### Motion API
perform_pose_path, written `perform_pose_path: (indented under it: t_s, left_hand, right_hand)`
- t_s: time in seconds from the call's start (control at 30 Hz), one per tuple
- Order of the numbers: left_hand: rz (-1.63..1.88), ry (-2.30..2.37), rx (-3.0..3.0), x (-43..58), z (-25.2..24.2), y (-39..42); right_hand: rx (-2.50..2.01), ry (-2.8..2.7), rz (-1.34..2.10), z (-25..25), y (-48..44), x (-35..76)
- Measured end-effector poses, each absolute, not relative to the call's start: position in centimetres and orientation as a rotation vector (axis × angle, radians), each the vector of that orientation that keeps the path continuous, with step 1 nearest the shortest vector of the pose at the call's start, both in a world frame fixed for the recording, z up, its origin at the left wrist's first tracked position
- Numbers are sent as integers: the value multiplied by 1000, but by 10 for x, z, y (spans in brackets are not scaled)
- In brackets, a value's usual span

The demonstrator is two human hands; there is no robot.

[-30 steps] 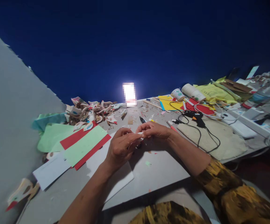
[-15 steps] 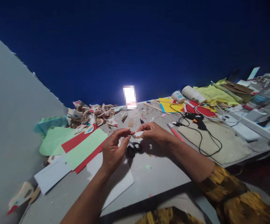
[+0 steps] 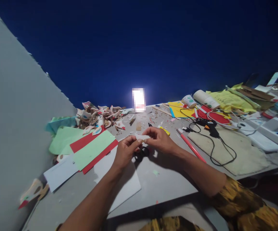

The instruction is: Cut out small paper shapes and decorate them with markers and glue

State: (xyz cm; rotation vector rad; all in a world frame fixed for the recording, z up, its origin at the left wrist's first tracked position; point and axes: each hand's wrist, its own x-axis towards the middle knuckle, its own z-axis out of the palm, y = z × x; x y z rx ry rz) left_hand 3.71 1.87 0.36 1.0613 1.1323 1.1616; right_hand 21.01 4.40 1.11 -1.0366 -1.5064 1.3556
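A small white piece, likely paper or card, [image 3: 141, 137] is pinched between my two hands above the table. My left hand [image 3: 126, 150] grips its near left edge with thumb and fingers. From the other side, my right hand [image 3: 158, 140] holds it with thumb and forefinger. Black-handled scissors [image 3: 143, 153] lie on the table just below my fingers, their blades hidden by my left hand. Under my left forearm is a white sheet [image 3: 126, 187] with a ragged left edge.
Left are green paper [image 3: 94, 150], red strips [image 3: 100, 160] and a heap of cut-out pieces [image 3: 100, 115]. Right lie a red stick-like pen [image 3: 193, 148], a glue gun [image 3: 209, 126] with a black cord, a beige cloth [image 3: 235, 154] and a white power strip [image 3: 271, 131]. Scraps litter the back.
My left hand has closed in on the white piece, which both hands now hold. A yellow item behind my right hand has come into view. The whole view has shifted slightly.
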Motion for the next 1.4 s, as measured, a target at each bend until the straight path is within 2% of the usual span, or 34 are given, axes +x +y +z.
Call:
perform_pose_path:
  t_s: [0.53, 0.8, 1.07, 1.4]
  left_hand:
    - [1031, 1354, 1363, 33, 11, 21]
    - [1052, 1309, 1272, 33, 13, 20]
    - [1059, 1053, 1026, 30, 5, 24]
    - [1110, 1225, 1080, 35, 8, 22]
  right_hand:
    - [-1024, -1448, 1474, 13, 37, 210]
    - [-1044, -1583, 1308, 10, 41, 208]
    - [-1047, -1464, 1408, 6, 46, 210]
    - [-1097, -1460, 1351, 7, 50, 215]
